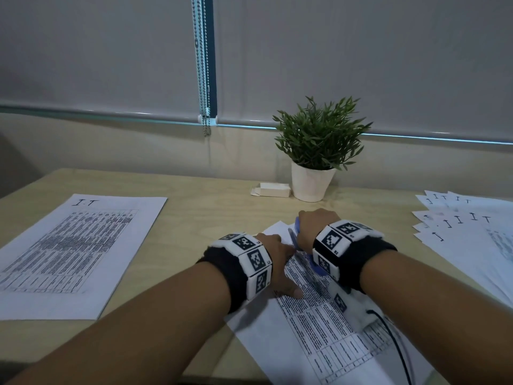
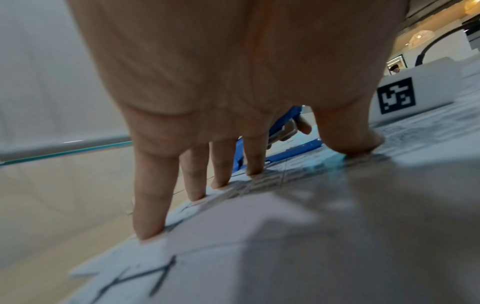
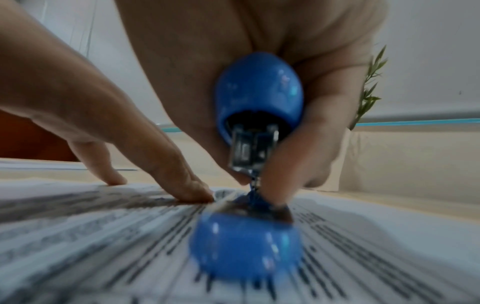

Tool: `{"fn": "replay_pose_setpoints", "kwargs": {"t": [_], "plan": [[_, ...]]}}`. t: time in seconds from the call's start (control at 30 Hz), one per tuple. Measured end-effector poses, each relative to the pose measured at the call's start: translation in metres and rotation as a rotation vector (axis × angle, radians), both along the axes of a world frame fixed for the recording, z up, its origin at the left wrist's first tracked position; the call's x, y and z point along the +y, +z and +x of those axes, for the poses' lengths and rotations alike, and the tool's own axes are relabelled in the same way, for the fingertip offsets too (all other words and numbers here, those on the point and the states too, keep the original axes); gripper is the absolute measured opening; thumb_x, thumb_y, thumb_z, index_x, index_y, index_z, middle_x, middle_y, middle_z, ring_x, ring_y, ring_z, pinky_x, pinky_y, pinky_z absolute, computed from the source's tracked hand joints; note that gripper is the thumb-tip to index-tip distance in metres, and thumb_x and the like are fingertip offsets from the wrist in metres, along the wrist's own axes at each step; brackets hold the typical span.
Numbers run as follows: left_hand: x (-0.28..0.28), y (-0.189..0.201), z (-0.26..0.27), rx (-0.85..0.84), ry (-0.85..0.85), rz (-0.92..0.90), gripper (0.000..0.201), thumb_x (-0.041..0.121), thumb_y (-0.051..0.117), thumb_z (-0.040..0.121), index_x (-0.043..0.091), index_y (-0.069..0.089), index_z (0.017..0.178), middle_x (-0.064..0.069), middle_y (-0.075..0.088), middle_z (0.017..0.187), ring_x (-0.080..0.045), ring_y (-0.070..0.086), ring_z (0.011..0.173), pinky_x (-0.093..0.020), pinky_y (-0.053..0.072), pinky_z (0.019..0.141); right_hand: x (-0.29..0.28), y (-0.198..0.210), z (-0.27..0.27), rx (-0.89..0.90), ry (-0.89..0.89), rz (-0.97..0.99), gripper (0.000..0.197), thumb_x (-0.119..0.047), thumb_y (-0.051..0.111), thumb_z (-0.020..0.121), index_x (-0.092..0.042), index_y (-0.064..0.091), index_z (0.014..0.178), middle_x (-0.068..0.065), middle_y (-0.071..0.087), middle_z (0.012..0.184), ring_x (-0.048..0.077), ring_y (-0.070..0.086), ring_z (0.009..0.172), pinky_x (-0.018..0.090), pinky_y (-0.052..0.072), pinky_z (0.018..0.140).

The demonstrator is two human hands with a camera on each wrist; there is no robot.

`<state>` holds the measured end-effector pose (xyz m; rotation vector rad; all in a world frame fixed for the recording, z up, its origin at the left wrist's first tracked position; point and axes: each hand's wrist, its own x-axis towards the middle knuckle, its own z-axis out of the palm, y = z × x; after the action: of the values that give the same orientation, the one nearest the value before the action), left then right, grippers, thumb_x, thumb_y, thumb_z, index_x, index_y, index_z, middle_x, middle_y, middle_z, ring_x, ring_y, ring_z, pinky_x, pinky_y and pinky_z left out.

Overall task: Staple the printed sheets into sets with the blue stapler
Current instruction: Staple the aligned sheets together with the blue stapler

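Note:
A set of printed sheets (image 1: 319,323) lies askew on the wooden table (image 1: 211,215) in front of me. My left hand (image 1: 274,257) presses straight, spread fingertips (image 2: 150,226) onto the sheets (image 2: 259,246) near their top edge. Just to its right, my right hand (image 1: 316,226) grips the blue stapler (image 1: 317,268) from above. In the right wrist view the stapler (image 3: 259,88) has its top arm raised off its blue base, which rests on the printed sheets (image 3: 103,226). The stapler's front end is hidden behind my right hand (image 3: 259,30).
A second printed stack (image 1: 75,251) lies at the left. Several fanned sheets (image 1: 466,232) lie at the right edge. A potted plant (image 1: 316,151) and a small white box (image 1: 273,189) stand at the back. A blind's bead chain (image 1: 204,79) hangs behind.

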<state>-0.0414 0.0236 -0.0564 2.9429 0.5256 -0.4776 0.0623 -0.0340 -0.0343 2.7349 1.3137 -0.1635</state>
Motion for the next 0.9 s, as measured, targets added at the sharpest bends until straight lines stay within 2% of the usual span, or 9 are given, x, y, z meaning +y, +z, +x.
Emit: {"fn": "replay_pose_setpoints", "kwargs": {"t": [0.07, 0.1, 0.23, 0.33, 0.4, 0.47, 0.57, 0.77, 0.9], "plan": [[0.0, -0.001, 0.001, -0.012, -0.006, 0.0, 0.084, 0.067, 0.064, 0.069, 0.028, 0.038, 0.139, -0.009, 0.044, 0.139, -0.031, 0.05, 0.121, -0.042, 0.044, 0.1, 0.01, -0.005, 0.004, -0.014, -0.046, 0.004, 0.018, -0.023, 0.051, 0.09, -0.012, 0.053, 0.075, 0.004, 0.054, 0.074, 0.023, 0.053, 0.072, 0.027, 0.039, 0.068], [0.0, -0.001, 0.001, -0.011, -0.008, 0.003, 0.084, 0.067, 0.064, 0.07, 0.028, 0.038, 0.14, -0.01, 0.043, 0.14, -0.031, 0.049, 0.122, -0.042, 0.044, 0.1, 0.012, -0.005, 0.005, -0.024, -0.061, 0.009, 0.016, -0.021, 0.052, 0.086, -0.011, 0.055, 0.074, 0.003, 0.056, 0.074, 0.021, 0.052, 0.068, 0.027, 0.042, 0.07], [0.002, -0.003, 0.003, 0.01, 0.002, 0.016, 0.086, 0.068, 0.064, 0.069, 0.027, 0.036, 0.14, -0.01, 0.04, 0.143, -0.031, 0.047, 0.125, -0.046, 0.042, 0.102, 0.016, -0.003, 0.011, 0.041, -0.028, 0.102, 0.033, -0.021, 0.051, 0.089, -0.007, 0.06, 0.117, 0.013, 0.059, 0.117, 0.017, 0.037, 0.086, 0.026, 0.032, 0.073], [0.002, -0.006, 0.003, 0.004, 0.018, 0.025, 0.087, 0.069, 0.063, 0.069, 0.026, 0.036, 0.139, -0.007, 0.043, 0.137, -0.031, 0.047, 0.122, -0.045, 0.044, 0.098, 0.027, -0.004, 0.021, 0.067, -0.057, 0.133, 0.027, -0.031, 0.058, 0.084, -0.014, 0.061, 0.104, 0.005, 0.06, 0.1, 0.021, 0.047, 0.082, 0.026, 0.042, 0.07], [0.002, -0.007, 0.003, -0.011, 0.019, 0.034, 0.086, 0.07, 0.063, 0.067, 0.024, 0.039, 0.136, -0.006, 0.045, 0.131, -0.03, 0.05, 0.119, -0.046, 0.046, 0.095, 0.03, 0.0, 0.028, 0.065, -0.065, 0.139, 0.025, -0.04, 0.059, 0.081, -0.02, 0.056, 0.096, 0.005, 0.062, 0.098, 0.028, 0.057, 0.084, 0.037, 0.051, 0.079], [0.002, -0.008, 0.002, -0.013, 0.036, 0.05, 0.085, 0.074, 0.059, 0.067, 0.023, 0.041, 0.133, -0.006, 0.046, 0.126, -0.031, 0.051, 0.115, -0.047, 0.047, 0.091, 0.023, 0.013, 0.029, 0.083, -0.062, 0.151, 0.03, -0.035, 0.047, 0.09, -0.013, 0.052, 0.111, 0.011, 0.06, 0.112, 0.032, 0.058, 0.097, 0.034, 0.046, 0.08], [0.002, -0.009, 0.001, 0.01, 0.14, 0.097, 0.086, 0.081, 0.05, 0.066, 0.021, 0.043, 0.127, -0.01, 0.046, 0.122, -0.033, 0.052, 0.11, -0.045, 0.047, 0.086, -0.001, 0.036, 0.035, 0.081, -0.094, 0.169, 0.035, -0.028, 0.046, 0.093, -0.008, 0.046, 0.122, 0.015, 0.056, 0.121, 0.034, 0.056, 0.107, 0.035, 0.043, 0.082], [0.017, 0.007, -0.009, 0.019, 0.326, 0.144, 0.103, 0.088, 0.04, 0.063, 0.021, 0.028, 0.14, -0.01, 0.033, 0.141, -0.035, 0.039, 0.127, -0.052, 0.037, 0.1, -0.057, 0.05, 0.059, 0.016, -0.133, 0.083, 0.04, -0.04, 0.046, 0.09, -0.021, 0.052, 0.124, 0.008, 0.057, 0.128, 0.03, 0.056, 0.111, 0.038, 0.046, 0.096], [0.005, 0.023, 0.0, -0.05, 0.189, 0.135, 0.098, 0.077, 0.053, 0.069, 0.026, 0.019, 0.146, -0.008, 0.021, 0.149, -0.032, 0.026, 0.136, -0.051, 0.033, 0.104, -0.084, 0.051, 0.05, 0.057, -0.122, 0.001, 0.01, -0.031, 0.042, 0.094, -0.024, 0.049, 0.095, 0.01, 0.057, 0.122, 0.027, 0.049, 0.093, 0.028, 0.035, 0.079]]}}
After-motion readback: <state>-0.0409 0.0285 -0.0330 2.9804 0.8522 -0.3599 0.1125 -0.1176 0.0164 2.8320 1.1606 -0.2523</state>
